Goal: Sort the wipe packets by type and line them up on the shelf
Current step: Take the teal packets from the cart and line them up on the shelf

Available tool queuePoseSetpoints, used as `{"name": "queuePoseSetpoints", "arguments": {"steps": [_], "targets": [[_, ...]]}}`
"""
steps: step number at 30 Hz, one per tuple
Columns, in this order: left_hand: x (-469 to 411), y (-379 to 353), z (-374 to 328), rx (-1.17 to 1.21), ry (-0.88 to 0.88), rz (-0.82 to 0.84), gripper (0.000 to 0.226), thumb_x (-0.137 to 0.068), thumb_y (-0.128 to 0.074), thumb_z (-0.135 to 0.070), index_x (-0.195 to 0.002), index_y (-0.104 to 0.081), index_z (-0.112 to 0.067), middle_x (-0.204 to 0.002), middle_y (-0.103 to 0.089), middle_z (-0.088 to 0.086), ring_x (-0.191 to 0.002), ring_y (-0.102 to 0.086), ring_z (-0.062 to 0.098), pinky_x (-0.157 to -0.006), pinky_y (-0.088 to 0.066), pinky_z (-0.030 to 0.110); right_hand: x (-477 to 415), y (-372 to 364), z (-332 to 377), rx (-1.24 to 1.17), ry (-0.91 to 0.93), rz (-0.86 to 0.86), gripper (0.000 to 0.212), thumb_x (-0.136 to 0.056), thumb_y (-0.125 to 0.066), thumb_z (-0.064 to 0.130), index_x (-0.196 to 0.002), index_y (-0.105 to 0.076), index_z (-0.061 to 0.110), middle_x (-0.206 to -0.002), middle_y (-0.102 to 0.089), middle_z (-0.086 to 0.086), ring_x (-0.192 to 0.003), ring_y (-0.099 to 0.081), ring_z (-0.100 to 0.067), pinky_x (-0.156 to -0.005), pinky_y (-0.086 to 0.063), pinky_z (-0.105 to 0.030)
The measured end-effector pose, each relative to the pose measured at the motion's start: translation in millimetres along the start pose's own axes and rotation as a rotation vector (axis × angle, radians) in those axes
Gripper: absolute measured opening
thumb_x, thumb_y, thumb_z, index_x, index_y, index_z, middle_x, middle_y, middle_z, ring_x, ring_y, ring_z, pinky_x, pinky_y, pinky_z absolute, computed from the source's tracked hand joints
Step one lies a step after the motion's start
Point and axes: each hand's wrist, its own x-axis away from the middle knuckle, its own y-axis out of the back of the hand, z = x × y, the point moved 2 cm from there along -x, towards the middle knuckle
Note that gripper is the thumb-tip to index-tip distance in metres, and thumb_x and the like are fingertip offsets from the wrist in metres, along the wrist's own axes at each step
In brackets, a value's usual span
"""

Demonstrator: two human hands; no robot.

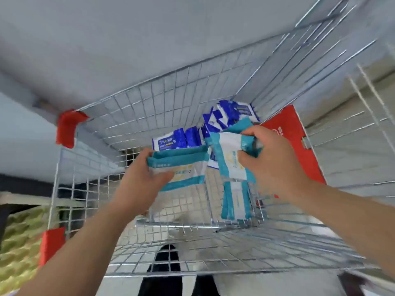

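Both hands reach into a wire shopping cart (149,103). My left hand (141,180) grips a small stack of teal-and-white wipe packets (183,167) by its left end. My right hand (275,159) grips another teal-and-white packet (228,154) held upright. More teal-and-white packets (235,201) stand on edge on the cart floor below it. Several dark blue wipe packets (226,116) lie at the far end of the cart, some leaning in a row (177,139).
The cart has red plastic corner guards (68,127) on the left and a red panel (297,144) on the right. Grey shelving (106,39) rises beyond the cart. A wire rack (367,116) stands on the right. Dark trousers (164,265) show below the cart.
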Motion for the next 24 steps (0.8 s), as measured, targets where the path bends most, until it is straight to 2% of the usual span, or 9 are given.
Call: {"name": "queuePoseSetpoints", "arguments": {"steps": [2,5,8,11,13,16,21,24], "targets": [[33,27,-23,0.061,-0.045,-0.098,0.029,-0.083,-0.072,-0.021,-0.095,-0.05,-0.035,-0.092,-0.065,-0.008,-0.072,-0.062,0.006,-0.059,-0.047,0.02,10,26,43,-0.04,0.074,-0.04,0.025,-0.077,-0.069,0.008,-0.096,-0.063,0.023,-0.081,-0.065,0.008,-0.07,-0.054,-0.001,-0.062,-0.039,-0.009],[85,71,-56,0.161,-0.109,-0.226,0.032,-0.085,-0.071,-0.02,-0.105,-0.051,-0.035,-0.098,-0.065,-0.015,-0.08,-0.067,0.002,-0.061,-0.049,0.013,25,58,115,-0.104,0.185,-0.081,0.029,-0.077,-0.071,0.01,-0.097,-0.062,0.029,-0.078,-0.062,0.018,-0.071,-0.055,0.008,-0.063,-0.039,-0.004],[140,123,-80,0.22,-0.167,-0.362,0.032,-0.086,-0.069,-0.013,-0.11,-0.051,-0.023,-0.098,-0.067,-0.012,-0.08,-0.066,-0.007,-0.06,-0.05,0.007,42,78,190,-0.128,0.315,-0.086,0.028,-0.077,-0.071,0.012,-0.1,-0.064,0.027,-0.081,-0.064,0.015,-0.074,-0.057,-0.003,-0.065,-0.042,-0.011],[195,181,-91,0.249,-0.2,-0.486,0.032,-0.084,-0.071,-0.013,-0.109,-0.054,-0.023,-0.101,-0.07,-0.008,-0.086,-0.069,0.002,-0.072,-0.055,0.018,61,88,267,-0.132,0.466,-0.079,0.028,-0.077,-0.069,0.009,-0.1,-0.065,0.023,-0.08,-0.063,0.015,-0.074,-0.056,-0.004,-0.064,-0.042,-0.01],[232,219,-93,0.255,-0.22,-0.58,0.03,-0.084,-0.071,-0.014,-0.105,-0.054,-0.028,-0.101,-0.071,-0.01,-0.088,-0.069,0.002,-0.074,-0.056,0.022,75,88,318,-0.149,0.549,-0.06,0.028,-0.077,-0.069,0.008,-0.101,-0.065,0.022,-0.085,-0.067,0.011,-0.076,-0.06,-0.006,-0.07,-0.049,-0.02],[290,273,-87,0.287,-0.233,-0.695,0.029,-0.085,-0.07,-0.014,-0.105,-0.055,-0.027,-0.102,-0.071,-0.007,-0.09,-0.07,0.005,-0.074,-0.058,0.027,100,77,393,-0.179,0.662,-0.012,0.026,-0.078,-0.067,0.009,-0.1,-0.065,0.022,-0.088,-0.069,0.008,-0.079,-0.064,-0.011,-0.072,-0.054,-0.034],[389,369,-50,0.332,-0.224,-0.879,0.029,-0.085,-0.07,-0.011,-0.105,-0.055,-0.025,-0.099,-0.071,-0.006,-0.087,-0.071,0.012,-0.074,-0.06,0.034,157,32,516,-0.256,0.808,0.068,0.025,-0.08,-0.067,0.011,-0.098,-0.062,0.027,-0.084,-0.068,0.013,-0.076,-0.063,-0.006,-0.066,-0.052,-0.024],[449,431,-16,0.352,-0.225,-0.951,0.029,-0.085,-0.069,-0.01,-0.106,-0.055,-0.024,-0.103,-0.071,-0.004,-0.089,-0.07,0.01,-0.077,-0.058,0.032,199,-8,590,-0.313,0.868,0.11,0.023,-0.081,-0.066,0.01,-0.098,-0.062,0.026,-0.085,-0.067,0.013,-0.077,-0.064,-0.006,-0.065,-0.054,-0.027]]}}
